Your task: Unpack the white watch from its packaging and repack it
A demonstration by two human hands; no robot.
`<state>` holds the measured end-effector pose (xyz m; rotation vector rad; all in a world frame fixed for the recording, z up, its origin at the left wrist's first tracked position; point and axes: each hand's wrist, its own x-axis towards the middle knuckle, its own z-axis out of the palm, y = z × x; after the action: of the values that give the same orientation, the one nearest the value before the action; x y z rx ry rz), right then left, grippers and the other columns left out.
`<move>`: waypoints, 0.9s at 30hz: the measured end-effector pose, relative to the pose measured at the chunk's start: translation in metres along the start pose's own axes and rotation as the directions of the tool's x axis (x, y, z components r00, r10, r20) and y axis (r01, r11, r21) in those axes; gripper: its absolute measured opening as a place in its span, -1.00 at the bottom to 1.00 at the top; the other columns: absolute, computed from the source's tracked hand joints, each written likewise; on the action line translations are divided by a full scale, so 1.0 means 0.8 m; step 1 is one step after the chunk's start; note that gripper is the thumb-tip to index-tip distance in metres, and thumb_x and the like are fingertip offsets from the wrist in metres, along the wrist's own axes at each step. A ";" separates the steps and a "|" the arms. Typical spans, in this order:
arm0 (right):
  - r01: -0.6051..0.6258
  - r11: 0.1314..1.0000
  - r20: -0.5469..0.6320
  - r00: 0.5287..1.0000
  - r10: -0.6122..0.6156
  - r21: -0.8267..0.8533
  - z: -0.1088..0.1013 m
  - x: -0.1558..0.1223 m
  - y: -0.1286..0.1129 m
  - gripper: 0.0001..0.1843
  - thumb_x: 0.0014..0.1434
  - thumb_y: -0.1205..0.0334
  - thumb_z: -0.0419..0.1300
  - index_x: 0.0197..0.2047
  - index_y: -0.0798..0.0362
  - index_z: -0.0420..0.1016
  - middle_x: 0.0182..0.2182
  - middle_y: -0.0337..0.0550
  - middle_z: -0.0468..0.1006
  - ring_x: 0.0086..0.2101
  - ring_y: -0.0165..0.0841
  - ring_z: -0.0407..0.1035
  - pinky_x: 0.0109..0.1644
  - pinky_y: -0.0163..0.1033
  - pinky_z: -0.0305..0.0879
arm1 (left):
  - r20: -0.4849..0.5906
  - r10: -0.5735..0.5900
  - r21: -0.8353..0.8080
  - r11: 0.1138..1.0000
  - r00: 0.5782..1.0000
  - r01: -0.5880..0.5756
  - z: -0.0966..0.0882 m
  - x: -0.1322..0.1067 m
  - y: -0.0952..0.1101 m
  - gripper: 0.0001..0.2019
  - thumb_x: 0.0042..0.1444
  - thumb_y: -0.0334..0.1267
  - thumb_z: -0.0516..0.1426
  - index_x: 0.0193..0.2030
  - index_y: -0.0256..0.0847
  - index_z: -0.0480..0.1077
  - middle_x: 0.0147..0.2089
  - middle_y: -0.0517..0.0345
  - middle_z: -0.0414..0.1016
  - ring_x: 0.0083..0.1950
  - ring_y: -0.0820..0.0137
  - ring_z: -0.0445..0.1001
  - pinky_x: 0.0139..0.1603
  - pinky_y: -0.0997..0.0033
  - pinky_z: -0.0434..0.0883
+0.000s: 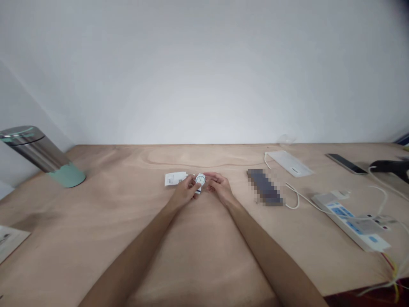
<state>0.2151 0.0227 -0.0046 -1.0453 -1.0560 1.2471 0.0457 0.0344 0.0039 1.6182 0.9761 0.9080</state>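
A small white wristwatch [200,179] with a pale round dial is held above the middle of the wooden table, its face toward me. My left hand [187,188] is closed on its left side and lower part, the thumb by the dial. At the watch's right edge, my right hand [220,186] has its fingers bent inward, fingertips against the rim; the exact contact is too small to make out. Just left of the watch lies a white printed packet [175,178], partly behind my left hand.
A steel bottle with a mint base [47,155] stands at left. To the right lie a pixelated dark object [264,187], a clear white sleeve [289,163], a phone [345,163], a power strip [349,221] with loose cables, and a black object [391,167]. A wall [204,72] rises behind the table [128,238].
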 end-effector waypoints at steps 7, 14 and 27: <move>0.006 1.000 0.011 1.000 -0.005 -0.016 0.000 0.001 0.001 -0.67 -0.09 0.21 0.24 -0.19 0.03 0.57 -0.39 -0.20 0.58 -0.60 -0.50 0.30 -0.52 -0.37 0.25 | -0.017 -0.028 -0.021 0.999 0.999 0.028 0.001 0.000 0.001 -0.67 0.08 -0.03 0.15 -0.11 -0.20 0.31 -0.40 0.25 0.34 -0.58 0.55 0.38 -0.60 0.57 0.31; 0.007 1.000 0.029 1.000 -0.007 -0.016 -0.002 0.002 0.004 -0.65 -0.10 0.22 0.25 -0.17 0.02 0.55 -0.29 -0.18 0.60 -0.59 -0.50 0.31 -0.49 -0.35 0.28 | -0.030 -0.036 -0.017 0.999 0.999 0.035 0.001 -0.001 0.005 -0.70 0.09 -0.06 0.14 -0.15 -0.22 0.31 -0.43 0.27 0.34 -0.59 0.56 0.37 -0.62 0.60 0.28; 0.013 1.000 0.025 1.000 -0.012 -0.024 -0.001 0.001 0.002 -0.64 -0.13 0.26 0.21 -0.17 0.03 0.54 -0.30 -0.17 0.59 -0.60 -0.50 0.32 -0.52 -0.37 0.27 | -0.025 -0.026 -0.065 0.998 0.999 0.025 0.002 -0.001 0.005 -0.70 0.03 -0.06 0.17 -0.21 -0.20 0.26 -0.37 0.27 0.32 -0.57 0.59 0.32 -0.63 0.61 0.29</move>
<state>0.2153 0.0232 -0.0066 -1.0424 -1.0973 1.2427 0.0478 0.0324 0.0071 1.5395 0.9731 0.9362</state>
